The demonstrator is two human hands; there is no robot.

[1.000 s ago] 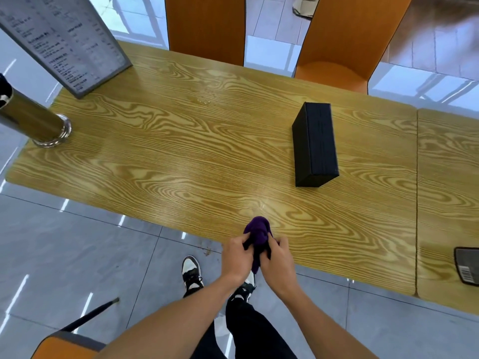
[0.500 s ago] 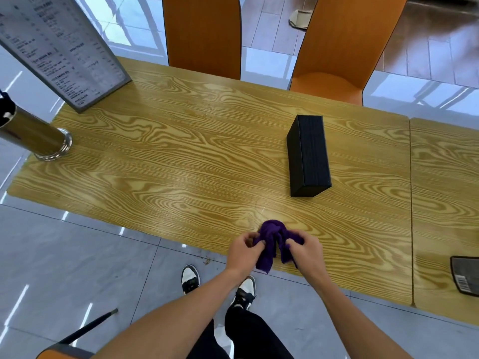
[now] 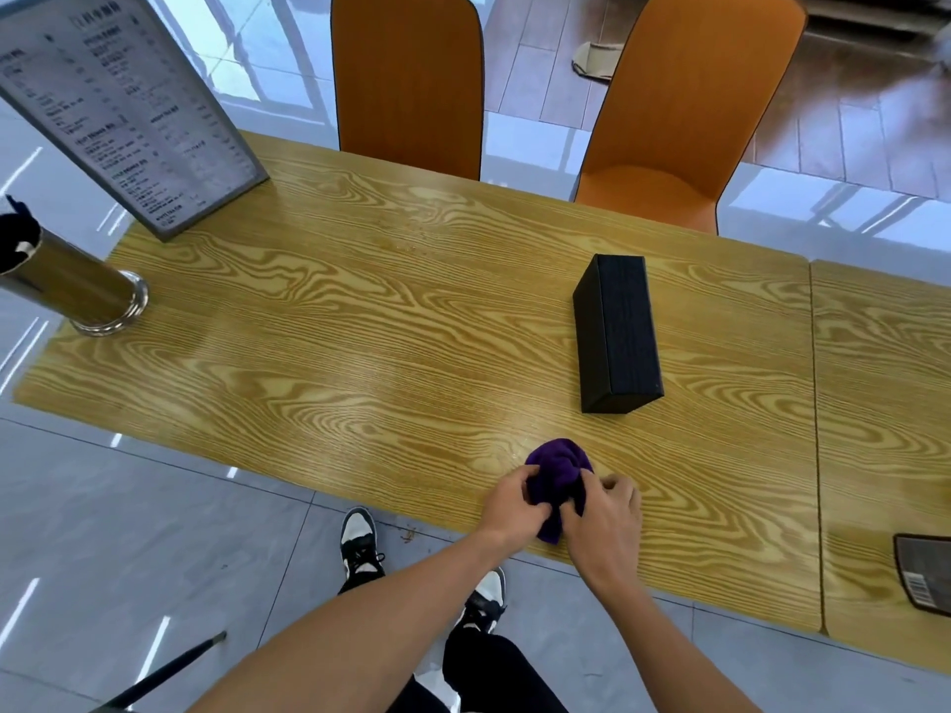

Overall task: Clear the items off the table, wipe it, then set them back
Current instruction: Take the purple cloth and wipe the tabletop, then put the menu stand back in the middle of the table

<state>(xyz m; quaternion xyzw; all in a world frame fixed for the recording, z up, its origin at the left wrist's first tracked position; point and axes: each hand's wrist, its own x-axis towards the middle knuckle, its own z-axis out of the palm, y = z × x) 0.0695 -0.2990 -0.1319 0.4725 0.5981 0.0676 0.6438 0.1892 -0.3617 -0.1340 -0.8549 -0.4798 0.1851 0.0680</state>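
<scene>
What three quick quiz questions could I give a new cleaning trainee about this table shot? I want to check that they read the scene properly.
1. True or false: the purple cloth lies spread flat on the table.
2. Which stands nearest the cloth: (a) menu stand, (b) black box, (c) metal holder?
3. How many hands grip the cloth?

Key
1. False: it is bunched up between the hands at the near edge.
2. (b), the black box.
3. Two: the left hand and the right hand.
</scene>
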